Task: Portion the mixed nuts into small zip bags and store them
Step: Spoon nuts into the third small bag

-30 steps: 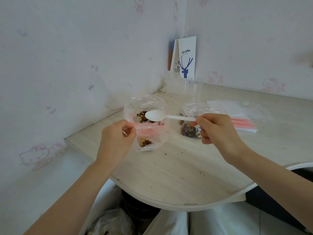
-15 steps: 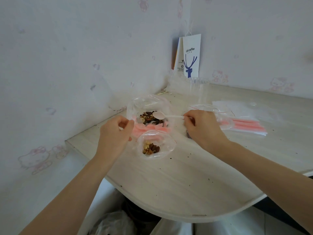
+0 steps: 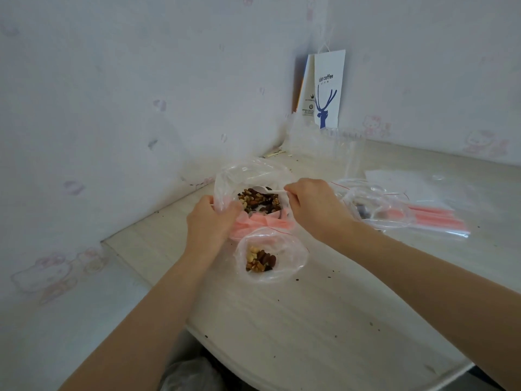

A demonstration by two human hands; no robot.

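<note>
**Spoon in the big bag, small bag left to stand alone**

At the centre of the frame the left grip [image 3: 210,221] is clenched on the near-left edge of the large clear bag [image 3: 225,182] and holds its mouth open. The right grip [image 3: 313,207] pinches the handle of a white spoon [image 3: 263,189], whose bowl sits at the far side of the mixed nuts [image 3: 259,200] inside. Just below, past a crumpled pink strip [image 3: 262,222], the small zip bag [image 3: 293,255] lies on the counter [image 3: 310,320], mouth gaping, with a modest heap of nuts in it and nobody holding it.

That is where I would expect trouble. A loaded spoon has to cross the pink strip to a limp, unsupported mouth; if the plastic folds shut or the spoon tips, nuts will scatter, and dark crumbs [image 3: 296,279] already dot the counter. Should the left grip let go, the big bag may slump over the spoon. At centre right, another filled bag [image 3: 375,210] lies close enough to be nudged by the right arm.
</note>
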